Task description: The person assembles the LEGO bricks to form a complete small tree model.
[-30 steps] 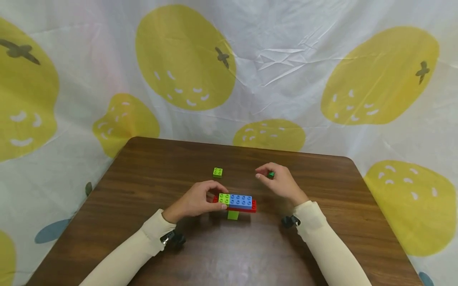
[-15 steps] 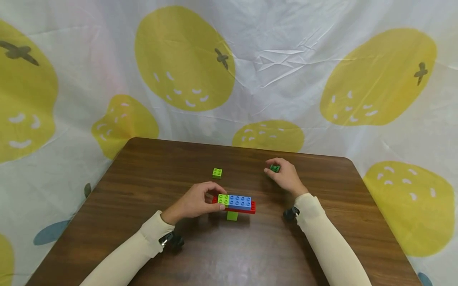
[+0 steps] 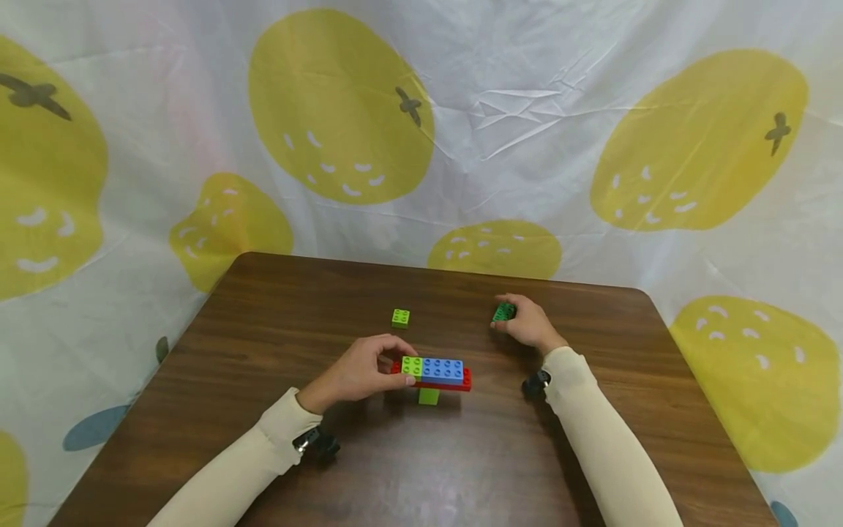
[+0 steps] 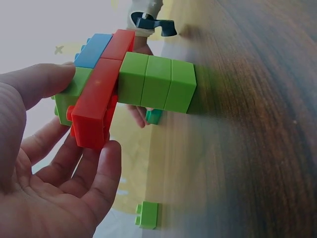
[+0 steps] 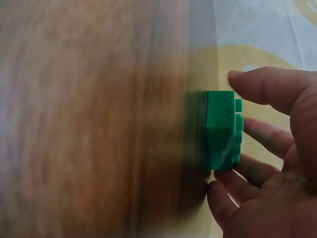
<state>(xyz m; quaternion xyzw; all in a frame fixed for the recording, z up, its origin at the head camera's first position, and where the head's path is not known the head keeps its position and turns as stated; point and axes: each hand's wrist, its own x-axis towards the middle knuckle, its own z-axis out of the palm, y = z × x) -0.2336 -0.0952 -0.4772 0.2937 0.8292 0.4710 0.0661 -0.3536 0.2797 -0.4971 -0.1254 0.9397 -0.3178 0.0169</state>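
Note:
My left hand (image 3: 358, 369) grips a T-shaped toy brick build near the table's middle. A light green brick (image 3: 412, 365) and a blue brick (image 3: 443, 370) sit on its long red layer (image 3: 466, 379). Under that, a stack of light green bricks (image 4: 157, 82) forms a leg. The left thumb lies against the upper light green brick. My right hand (image 3: 530, 323) is at a dark green brick (image 5: 223, 130) on the table's far right, thumb and fingers spread about it. In the right wrist view the thumb tip stands slightly apart from the brick.
A small light green brick (image 3: 400, 318) stands alone on the wooden table (image 3: 296, 293), beyond the left hand. A curtain (image 3: 369, 241) with yellow fruit prints hangs behind the table. Each wrist carries a dark camera.
My right hand has moved right and slightly away from me, and its fingers have come round the dark green brick. The left hand and its build stay about where they were.

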